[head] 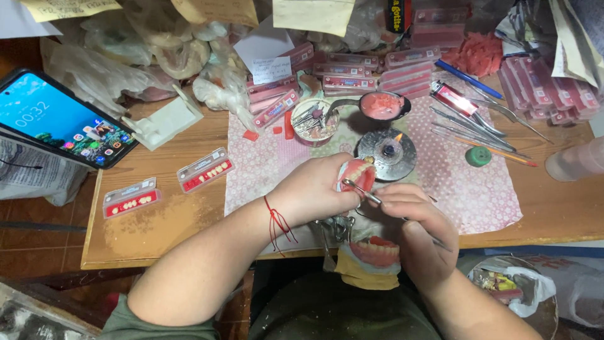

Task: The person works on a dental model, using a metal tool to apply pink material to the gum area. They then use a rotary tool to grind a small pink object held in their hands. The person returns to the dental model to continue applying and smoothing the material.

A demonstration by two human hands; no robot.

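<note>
both my hands are closed, the left hand (314,189) gripping the pink denture (357,174) above the table edge, the right hand (412,217) pinching a thin metal tool (362,191); i'd judge short, steady strokes best.

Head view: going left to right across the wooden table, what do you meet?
Phone → tooth card → second tooth card → left hand holding a pink denture → right hand with a metal tool → green cap → pink bottle.
</note>
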